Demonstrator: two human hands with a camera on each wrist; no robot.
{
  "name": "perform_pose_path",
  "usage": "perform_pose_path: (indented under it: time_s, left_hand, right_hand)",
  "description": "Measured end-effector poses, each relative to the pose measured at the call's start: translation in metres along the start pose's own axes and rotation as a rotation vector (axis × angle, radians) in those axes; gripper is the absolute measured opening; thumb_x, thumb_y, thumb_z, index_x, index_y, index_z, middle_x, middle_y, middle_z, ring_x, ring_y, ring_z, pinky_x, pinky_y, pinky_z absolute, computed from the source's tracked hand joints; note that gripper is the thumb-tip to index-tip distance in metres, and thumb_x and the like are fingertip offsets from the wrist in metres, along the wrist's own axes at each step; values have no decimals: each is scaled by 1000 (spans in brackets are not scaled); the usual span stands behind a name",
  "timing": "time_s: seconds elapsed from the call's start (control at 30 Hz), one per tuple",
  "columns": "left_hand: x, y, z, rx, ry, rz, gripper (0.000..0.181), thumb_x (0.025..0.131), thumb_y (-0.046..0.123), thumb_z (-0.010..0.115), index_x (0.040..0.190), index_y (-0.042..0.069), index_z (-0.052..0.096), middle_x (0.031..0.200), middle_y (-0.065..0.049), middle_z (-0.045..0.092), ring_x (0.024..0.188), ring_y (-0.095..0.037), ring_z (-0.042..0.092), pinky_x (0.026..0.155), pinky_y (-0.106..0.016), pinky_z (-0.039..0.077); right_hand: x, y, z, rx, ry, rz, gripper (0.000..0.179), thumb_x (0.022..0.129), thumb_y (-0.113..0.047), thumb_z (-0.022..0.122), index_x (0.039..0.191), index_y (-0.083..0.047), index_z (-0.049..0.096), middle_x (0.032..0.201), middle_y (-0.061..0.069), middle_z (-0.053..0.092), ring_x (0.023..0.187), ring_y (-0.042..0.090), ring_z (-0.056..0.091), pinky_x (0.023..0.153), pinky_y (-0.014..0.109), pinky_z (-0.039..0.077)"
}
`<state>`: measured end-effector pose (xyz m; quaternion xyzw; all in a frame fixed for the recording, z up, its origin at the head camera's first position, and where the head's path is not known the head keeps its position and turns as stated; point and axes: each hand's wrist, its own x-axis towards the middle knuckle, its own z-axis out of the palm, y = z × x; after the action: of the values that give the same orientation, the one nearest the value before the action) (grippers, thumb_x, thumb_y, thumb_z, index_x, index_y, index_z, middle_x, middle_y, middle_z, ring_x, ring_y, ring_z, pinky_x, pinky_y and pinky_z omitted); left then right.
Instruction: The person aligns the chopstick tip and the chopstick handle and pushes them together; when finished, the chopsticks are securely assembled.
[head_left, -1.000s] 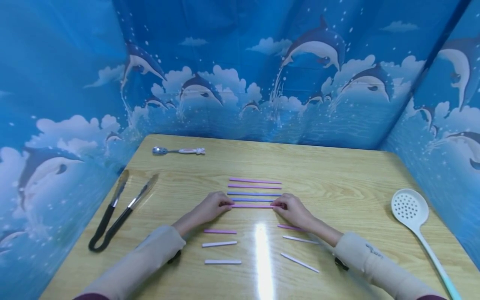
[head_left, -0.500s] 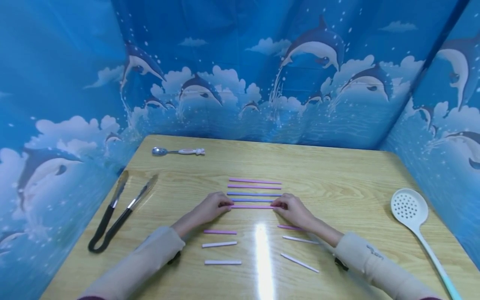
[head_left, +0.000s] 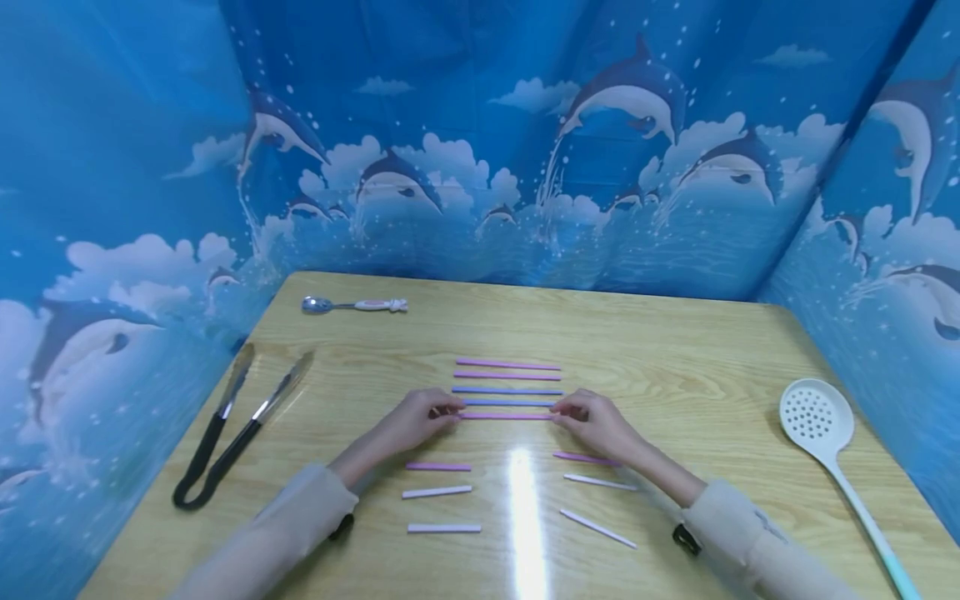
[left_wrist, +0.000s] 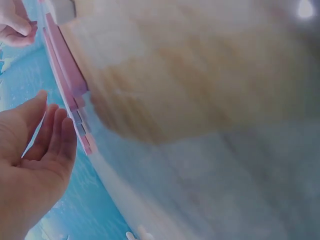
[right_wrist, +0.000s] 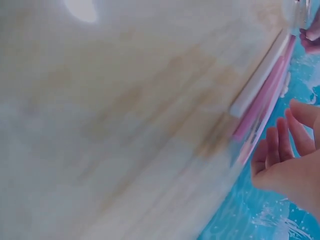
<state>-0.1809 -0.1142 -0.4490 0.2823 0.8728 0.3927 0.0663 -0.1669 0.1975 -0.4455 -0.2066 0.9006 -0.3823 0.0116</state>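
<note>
Several thin sticks lie in a row mid-table. The nearest is a pink stick (head_left: 506, 416), with a blue stick (head_left: 507, 403) just beyond it, then another blue stick (head_left: 507, 391) and two more pink ones. My left hand (head_left: 422, 414) is at the pink stick's left end, its thumb and fingers apart in the left wrist view (left_wrist: 42, 155). At the opposite end is my right hand (head_left: 600, 423); the right wrist view shows its loosely bent fingers (right_wrist: 272, 142) with nothing between them and the thumb.
Shorter pink and white sticks (head_left: 444, 528) lie nearer me on both sides, partly under the right forearm. Black-handled tongs (head_left: 206, 462) rest at left, a small metal spoon (head_left: 352, 306) at back left, a white skimmer (head_left: 817, 421) at right. A dolphin-print curtain (head_left: 480, 167) surrounds the table.
Both hands have let go of the nearest pink stick's ends and drawn slightly outward, thumbs parting from fingers. The sticks stay in their row.
</note>
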Motion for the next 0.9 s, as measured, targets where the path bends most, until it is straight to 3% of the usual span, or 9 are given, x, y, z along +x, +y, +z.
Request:
perform_pose_path:
  time_s: [0.27,0.5,0.73,0.9]
  left_hand:
    - [-16,-1,-4,-44,-75,-39,27,90,13,64,114,1,66,97,-8,71,89,-17,65,80,-24,53]
    - [-30,-3,-6,-53,-117,-1,25,88,9,65,111,-2,67,97,-9,71,87,-17,67,79,-22,53]
    - [-39,-1,-7,-79,-173,-14,25,86,13,68,108,0,68,100,-9,71,89,-15,66,80,-22,53]
    - [-42,-2,-7,-88,-208,12,29,82,12,72,107,-2,68,92,-6,71,81,-8,63,75,-21,53]
  right_hand:
    - [-14,-4,-9,28,-71,-13,14,85,-7,69,96,2,70,83,2,64,76,10,57,67,22,52]
    - [-27,-1,-14,19,-130,47,17,83,-8,70,98,0,70,87,2,65,78,7,59,70,21,51]
    - [-35,4,-18,19,-172,30,19,83,-13,71,97,0,69,85,1,66,75,5,57,66,21,50]
    - [-39,7,-19,23,-198,18,18,82,-10,72,96,0,69,82,-1,65,72,2,55,64,20,50]
